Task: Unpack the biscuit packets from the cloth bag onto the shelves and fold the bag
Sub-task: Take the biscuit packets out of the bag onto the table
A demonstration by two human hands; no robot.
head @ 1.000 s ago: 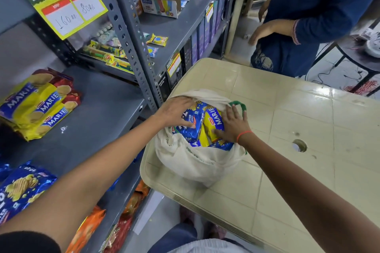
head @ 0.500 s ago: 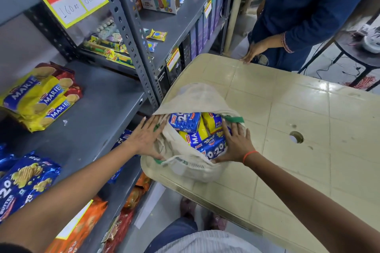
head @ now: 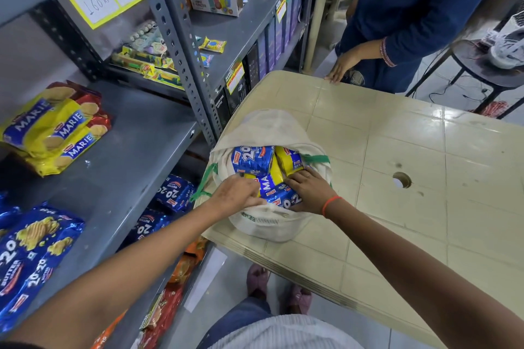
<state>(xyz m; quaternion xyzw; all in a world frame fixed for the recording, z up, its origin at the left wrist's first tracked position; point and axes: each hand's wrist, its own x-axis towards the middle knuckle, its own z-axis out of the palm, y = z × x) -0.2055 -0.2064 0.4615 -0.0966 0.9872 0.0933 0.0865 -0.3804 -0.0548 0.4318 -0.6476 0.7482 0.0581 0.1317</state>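
Note:
A white cloth bag with green handles stands open on the near left corner of the beige table. Inside it lie blue 20-20 packets and yellow Marie packets. My left hand reaches over the bag's near rim, its fingers curled onto the packets at the front. My right hand is inside the bag, with fingers over and thumb under a blue 20-20 packet. The grey shelf to the left holds a pile of Marie packets and 20-20 packets.
More 20-20 packets sit on the lower shelf, with orange and red packets below them. Another person in dark blue stands at the table's far side, a hand on its edge. A dark stool stands at the right.
My left hand has come off the bag's outer left rim and gone inside onto the packets. My right hand has slid further in onto the blue packet.

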